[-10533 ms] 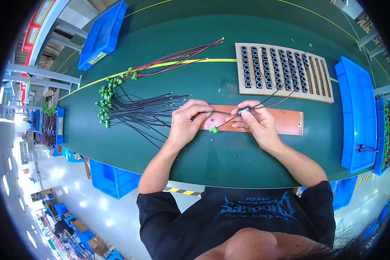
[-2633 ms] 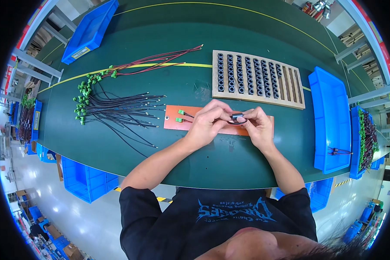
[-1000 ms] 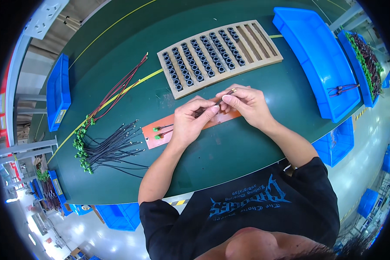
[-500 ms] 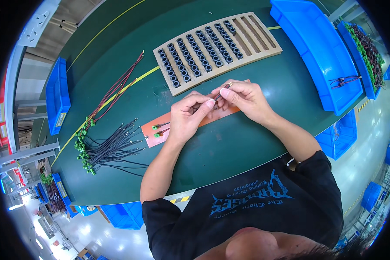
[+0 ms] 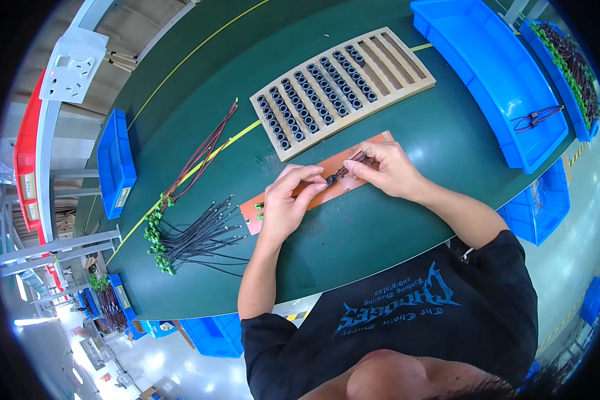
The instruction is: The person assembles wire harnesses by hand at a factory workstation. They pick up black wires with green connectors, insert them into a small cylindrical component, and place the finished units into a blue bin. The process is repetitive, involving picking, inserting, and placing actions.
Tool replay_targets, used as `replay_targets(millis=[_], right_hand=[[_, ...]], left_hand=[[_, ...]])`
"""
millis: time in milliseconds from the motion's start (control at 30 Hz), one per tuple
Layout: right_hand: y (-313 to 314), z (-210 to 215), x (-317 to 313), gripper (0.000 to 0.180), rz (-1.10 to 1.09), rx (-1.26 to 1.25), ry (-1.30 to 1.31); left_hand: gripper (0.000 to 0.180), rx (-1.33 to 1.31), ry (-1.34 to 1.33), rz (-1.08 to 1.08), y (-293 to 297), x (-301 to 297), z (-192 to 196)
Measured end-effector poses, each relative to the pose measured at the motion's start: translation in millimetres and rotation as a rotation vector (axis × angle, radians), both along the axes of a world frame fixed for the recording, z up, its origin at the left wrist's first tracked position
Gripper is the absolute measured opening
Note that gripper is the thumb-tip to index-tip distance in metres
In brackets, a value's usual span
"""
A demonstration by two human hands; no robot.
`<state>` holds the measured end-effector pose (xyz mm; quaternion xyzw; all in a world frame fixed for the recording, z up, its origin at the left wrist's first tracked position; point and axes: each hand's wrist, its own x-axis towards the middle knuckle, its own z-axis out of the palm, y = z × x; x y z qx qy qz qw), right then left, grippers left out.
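My left hand (image 5: 292,197) pinches a small cable bundle beside a black ring (image 5: 331,179), which sits around the wires. My right hand (image 5: 388,170) grips the dark red and black wires (image 5: 344,171) a little farther right, thumb and fingers closed near their ends. Both hands are above a long orange board (image 5: 347,187) lying aslant on the table. Green connectors (image 5: 260,208) show just left of my left hand; the cable between is hidden by that hand.
Beyond my hands, a wooden rack (image 5: 380,103) holds rows of black rings. Black wires (image 5: 203,237) and red wires (image 5: 203,153) with green connectors lie at left. A large blue bin (image 5: 477,73) stands at right with a wire bundle inside; a smaller blue bin (image 5: 117,167) is far left.
My hands have moved slightly apart, and the black ring on the wires now shows between them. The whole view has shifted, moving the table a little rightward and down in the picture.
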<state>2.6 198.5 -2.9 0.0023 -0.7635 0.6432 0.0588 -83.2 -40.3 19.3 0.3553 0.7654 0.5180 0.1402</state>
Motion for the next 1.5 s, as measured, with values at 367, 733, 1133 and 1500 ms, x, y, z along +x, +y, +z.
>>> replay_targets(millis=[367,733,1133,1500], right_hand=[[6.4,-7.1,-1.6,0.016,-0.047,0.589,0.322],[13.7,-9.4,-4.0,0.015,-0.098,0.558,0.292],[17.1,-8.2,-6.5,0.017,-0.118,0.567,0.241],[16.5,-8.8,-5.8,0.017,-0.108,0.593,0.263]], left_hand=[[0.027,-0.064,0.341,-0.006,20.5,6.8,-15.1],[0.020,-0.067,0.245,0.035,14.3,9.7,-15.3],[0.018,0.000,0.003,0.006,2.3,1.2,-11.9],[0.012,-0.214,-0.023,-0.163,8.3,-7.0,22.6]])
